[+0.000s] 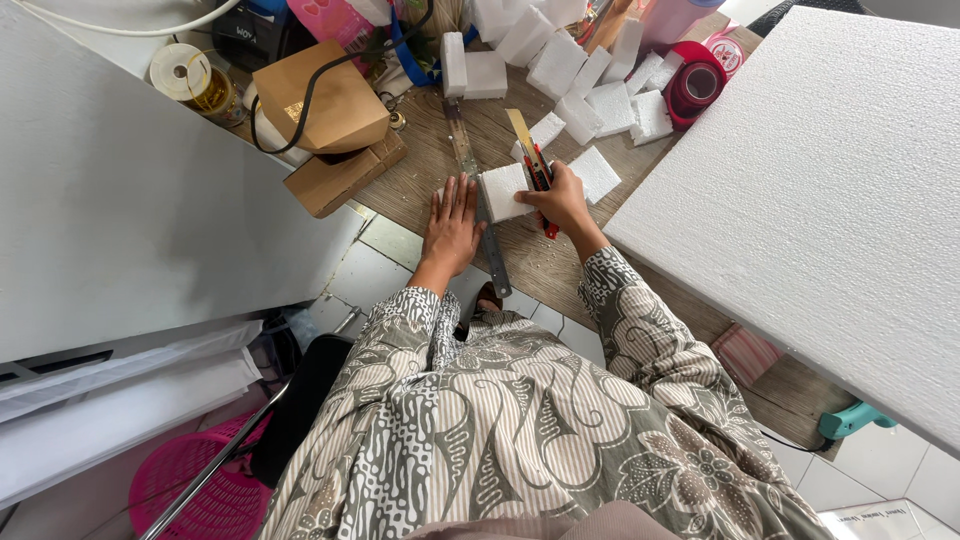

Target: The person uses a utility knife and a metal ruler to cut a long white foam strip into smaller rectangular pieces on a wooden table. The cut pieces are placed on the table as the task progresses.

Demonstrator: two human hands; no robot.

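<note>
Foam square [503,191] lies beneath the right hand's [560,200] closed grip on the cutter [538,175]; left hand [452,222] flat, fingers spread.

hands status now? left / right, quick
Left hand: open, flat, pressing the metal ruler onto the table.
Right hand: closed on a red utility knife against the foam piece.

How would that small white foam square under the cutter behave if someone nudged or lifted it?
The foam square looks very light, so it would probably slide easily on the wooden table. Its grainy texture suggests it is stiff but crumbly. Being flat, it seems unlikely to roll.
</note>
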